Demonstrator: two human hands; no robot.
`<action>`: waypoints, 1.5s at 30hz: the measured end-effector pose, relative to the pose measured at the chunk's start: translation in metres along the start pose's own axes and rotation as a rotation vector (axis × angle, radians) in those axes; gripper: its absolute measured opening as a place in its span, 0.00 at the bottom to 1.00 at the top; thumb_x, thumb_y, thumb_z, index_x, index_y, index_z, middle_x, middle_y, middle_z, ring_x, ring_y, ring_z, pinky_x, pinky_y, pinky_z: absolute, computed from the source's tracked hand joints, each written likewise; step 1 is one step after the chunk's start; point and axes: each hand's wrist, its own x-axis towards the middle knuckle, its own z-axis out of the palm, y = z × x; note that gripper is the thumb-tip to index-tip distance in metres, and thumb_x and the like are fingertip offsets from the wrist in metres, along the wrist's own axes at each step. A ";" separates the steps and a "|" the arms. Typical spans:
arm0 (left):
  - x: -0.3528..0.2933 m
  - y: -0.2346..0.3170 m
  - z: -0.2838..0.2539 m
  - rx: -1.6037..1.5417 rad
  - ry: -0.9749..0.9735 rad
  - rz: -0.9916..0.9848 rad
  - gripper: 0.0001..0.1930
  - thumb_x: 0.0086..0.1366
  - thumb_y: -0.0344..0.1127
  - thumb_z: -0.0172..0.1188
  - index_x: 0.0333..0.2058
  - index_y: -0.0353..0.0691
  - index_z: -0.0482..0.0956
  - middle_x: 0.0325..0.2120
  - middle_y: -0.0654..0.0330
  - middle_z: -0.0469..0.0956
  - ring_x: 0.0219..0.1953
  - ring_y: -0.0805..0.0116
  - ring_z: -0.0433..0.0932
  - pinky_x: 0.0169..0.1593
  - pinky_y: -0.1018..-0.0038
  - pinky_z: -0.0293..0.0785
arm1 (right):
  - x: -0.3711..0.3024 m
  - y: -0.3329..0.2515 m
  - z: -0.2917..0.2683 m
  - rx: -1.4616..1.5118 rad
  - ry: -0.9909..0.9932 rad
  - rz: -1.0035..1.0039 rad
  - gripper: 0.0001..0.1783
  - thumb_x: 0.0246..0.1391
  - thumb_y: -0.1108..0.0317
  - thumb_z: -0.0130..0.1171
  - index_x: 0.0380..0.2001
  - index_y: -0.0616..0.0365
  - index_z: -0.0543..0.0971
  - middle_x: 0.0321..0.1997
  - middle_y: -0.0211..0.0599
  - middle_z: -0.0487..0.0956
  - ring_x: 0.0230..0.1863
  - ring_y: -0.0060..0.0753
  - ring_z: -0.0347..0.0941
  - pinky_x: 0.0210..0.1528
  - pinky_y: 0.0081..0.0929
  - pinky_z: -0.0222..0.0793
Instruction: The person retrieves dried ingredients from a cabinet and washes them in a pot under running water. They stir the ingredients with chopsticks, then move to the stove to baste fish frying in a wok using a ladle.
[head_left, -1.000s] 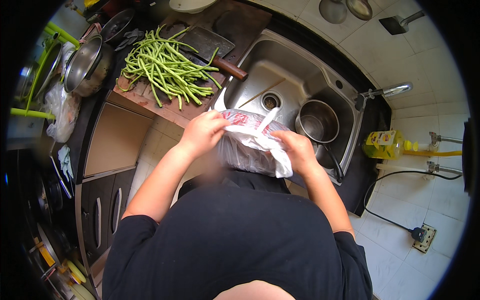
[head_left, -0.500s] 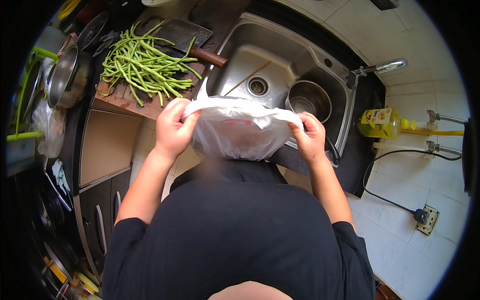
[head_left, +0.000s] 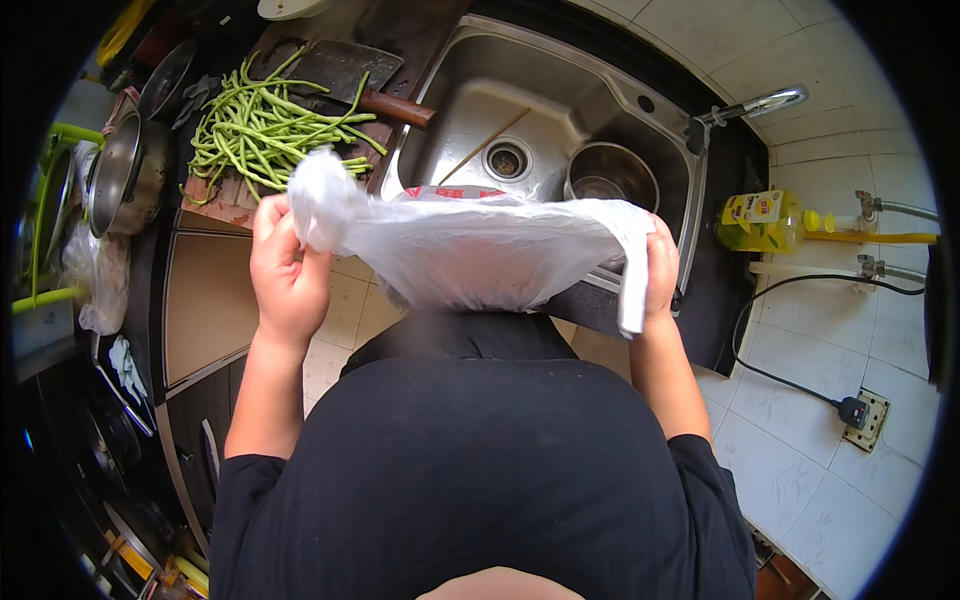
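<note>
Beans [head_left: 262, 128] are heaped beside a cleaver [head_left: 345, 72]; a sink [head_left: 540, 75] holding a pot [head_left: 612, 172] is partly hidden by a plastic bag [head_left: 480, 245], clamped at both ends by wide-set left hand [head_left: 287, 280] and right hand [head_left: 660, 272].

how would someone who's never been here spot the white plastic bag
Find the large rectangular stainless-steel sink. Along its near side, a translucent white plastic bag stretches between the left hand and the right hand. Being held by both hands sets it apart from the clear plastic bag near the picture's left edge.
</note>
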 end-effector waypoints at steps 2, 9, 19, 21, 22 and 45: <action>-0.010 0.002 -0.004 -0.162 -0.141 -0.218 0.11 0.54 0.24 0.54 0.38 0.33 0.76 0.33 0.58 0.73 0.34 0.68 0.70 0.39 0.77 0.67 | 0.001 0.004 -0.004 -0.144 0.009 -0.076 0.13 0.50 0.76 0.42 0.39 0.65 0.71 0.40 0.38 0.74 0.42 0.25 0.70 0.47 0.24 0.64; -0.020 0.030 -0.003 -0.945 -0.161 -0.572 0.17 0.58 0.27 0.57 0.47 0.31 0.71 0.38 0.54 0.77 0.39 0.67 0.77 0.45 0.73 0.74 | -0.003 -0.085 0.046 -0.489 -0.293 -0.917 0.17 0.46 0.77 0.45 0.42 0.62 0.70 0.41 0.50 0.75 0.42 0.42 0.72 0.47 0.33 0.68; -0.034 0.002 -0.006 -1.766 -0.088 -0.784 0.14 0.67 0.37 0.44 0.45 0.35 0.68 0.41 0.51 0.75 0.43 0.62 0.76 0.49 0.66 0.72 | 0.001 -0.022 0.096 -1.125 -1.037 0.128 0.27 0.53 0.56 0.51 0.51 0.62 0.67 0.46 0.53 0.74 0.47 0.53 0.71 0.49 0.39 0.66; -0.034 0.004 -0.004 -1.846 -0.107 -0.827 0.16 0.67 0.41 0.43 0.45 0.34 0.67 0.42 0.50 0.74 0.45 0.60 0.75 0.50 0.64 0.70 | -0.002 -0.014 0.093 -1.014 -1.070 0.116 0.40 0.50 0.51 0.54 0.61 0.62 0.54 0.51 0.57 0.70 0.51 0.53 0.69 0.53 0.38 0.64; -0.033 0.002 -0.003 -1.848 -0.157 -0.850 0.18 0.67 0.42 0.43 0.46 0.33 0.67 0.43 0.49 0.73 0.46 0.59 0.74 0.52 0.64 0.70 | 0.002 -0.016 0.094 -0.868 -1.144 0.252 0.42 0.51 0.52 0.55 0.62 0.63 0.52 0.52 0.56 0.69 0.52 0.49 0.69 0.52 0.34 0.66; -0.031 0.029 0.006 -1.440 0.017 -0.814 0.23 0.69 0.40 0.41 0.58 0.33 0.57 0.54 0.55 0.66 0.54 0.65 0.67 0.57 0.68 0.63 | 0.035 0.064 0.147 -1.478 -1.167 -0.284 0.52 0.25 0.47 0.72 0.58 0.46 0.63 0.66 0.44 0.52 0.65 0.52 0.48 0.56 0.59 0.55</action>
